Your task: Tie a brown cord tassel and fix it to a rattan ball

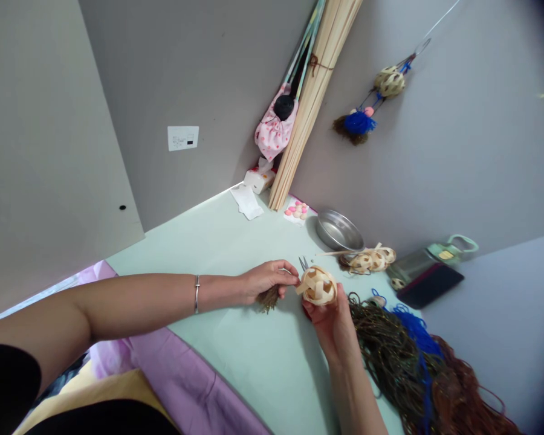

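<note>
A woven ball of pale bamboo strips rests in my right hand, whose fingers curl around it from below. One loose strip end sticks out on its left side. My left hand is pinched closed just left of the ball, and a brown-green thread tassel hangs from its fingers. Fingertips and ball are very near each other; whether they touch I cannot tell. Behind the ball the pointed metal tips of scissors show, the rest hidden.
Heaped dark green, blue and brown yarn lies at right. Behind stand a metal bowl, woven balls, a bottle and a phone. Bamboo strips lean in the corner beside pink beads. A finished tasselled ball hangs above.
</note>
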### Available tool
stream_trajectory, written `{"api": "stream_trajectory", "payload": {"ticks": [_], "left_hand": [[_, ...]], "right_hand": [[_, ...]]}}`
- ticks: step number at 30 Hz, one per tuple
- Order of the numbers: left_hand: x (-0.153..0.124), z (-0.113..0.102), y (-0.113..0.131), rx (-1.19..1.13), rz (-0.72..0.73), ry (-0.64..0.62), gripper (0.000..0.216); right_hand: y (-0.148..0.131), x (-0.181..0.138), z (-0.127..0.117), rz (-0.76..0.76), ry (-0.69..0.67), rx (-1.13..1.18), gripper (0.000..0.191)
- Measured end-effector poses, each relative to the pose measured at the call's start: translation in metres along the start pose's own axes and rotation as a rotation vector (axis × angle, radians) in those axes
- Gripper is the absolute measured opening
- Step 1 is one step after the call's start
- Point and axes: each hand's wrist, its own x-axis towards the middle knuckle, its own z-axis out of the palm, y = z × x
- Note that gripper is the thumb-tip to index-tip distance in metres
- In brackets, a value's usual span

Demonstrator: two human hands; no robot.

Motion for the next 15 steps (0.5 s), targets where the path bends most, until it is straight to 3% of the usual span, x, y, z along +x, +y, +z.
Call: {"api": "stream_trajectory", "payload": {"ticks": [8, 15], "left_hand": [[0.0003, -0.0016, -0.0006, 0.037, 0.02, 0.068, 0.028], [0.001, -0.0018, -0.0041, 0.032, 0.052, 0.049, 0.029]], "right_hand": [[0.0036, 0.0014, 0.0008, -0.038, 0.033, -0.014, 0.032], [0.0066, 0.0024, 0.001, -0.044, 0.038, -0.01, 0.036]]}}
